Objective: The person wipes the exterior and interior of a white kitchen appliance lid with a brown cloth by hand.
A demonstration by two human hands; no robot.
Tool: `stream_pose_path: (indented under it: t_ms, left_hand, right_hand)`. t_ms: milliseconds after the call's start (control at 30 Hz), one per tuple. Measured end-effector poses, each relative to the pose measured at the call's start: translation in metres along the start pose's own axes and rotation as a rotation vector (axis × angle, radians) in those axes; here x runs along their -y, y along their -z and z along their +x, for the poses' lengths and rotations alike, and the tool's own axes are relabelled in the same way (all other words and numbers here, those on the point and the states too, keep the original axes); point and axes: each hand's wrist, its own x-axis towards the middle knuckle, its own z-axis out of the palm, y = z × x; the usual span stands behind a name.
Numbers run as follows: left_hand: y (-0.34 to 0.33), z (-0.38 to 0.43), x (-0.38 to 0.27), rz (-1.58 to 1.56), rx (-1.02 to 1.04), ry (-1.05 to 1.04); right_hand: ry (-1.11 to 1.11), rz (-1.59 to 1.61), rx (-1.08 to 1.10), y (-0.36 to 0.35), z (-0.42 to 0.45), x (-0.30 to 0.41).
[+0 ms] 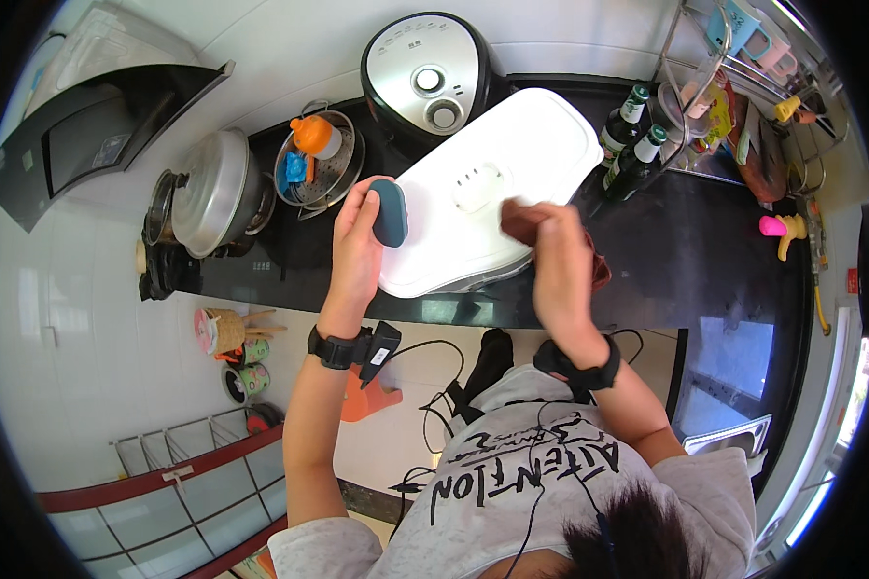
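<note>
My left hand [355, 250] holds up a small dark teal oval piece [389, 213], gripped between thumb and fingers; I cannot tell exactly what it is. Under both hands, a plastic storage bin with a white lid [507, 145] lies slantwise on the black countertop [684, 246]. In the lid's middle is a shallow oval recess [478, 188] with small slots beside it. A brown cloth [525, 221] is in my right hand [565, 268], which is blurred over the lid's right side. Part of the cloth hangs out beyond the hand.
Behind the bin stands an air fryer [427, 79]. To the left are a steel colander [326, 159] with an orange-topped bottle [315, 137] and a lidded pan [213, 192]. Two green glass bottles [630, 155] stand right, beside a wire rack [684, 108]. A sink [728, 438] is at lower right.
</note>
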Motion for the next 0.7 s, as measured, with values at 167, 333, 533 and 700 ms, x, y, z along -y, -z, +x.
stream_pose_path:
  t_ms: [167,333,533,700]
  left_hand:
    - [-0.005,-0.005,0.001,0.078,-0.018,-0.033]
    - [-0.014,-0.007,0.005,0.177,-0.029,-0.140]
    - [-0.015,-0.006,0.008,0.300,-0.053,-0.179]
    - [-0.015,-0.005,0.012,0.372,-0.088,-0.210]
  right_hand:
    - [0.120,0.038,0.031,-0.013,0.024,0.013]
    - [0.492,-0.450,0.317,-0.044,0.038,-0.002]
    - [0.699,-0.646,0.580,-0.030,0.044,0.011]
    - [0.501,-0.563,0.647,-0.011,0.050,0.017]
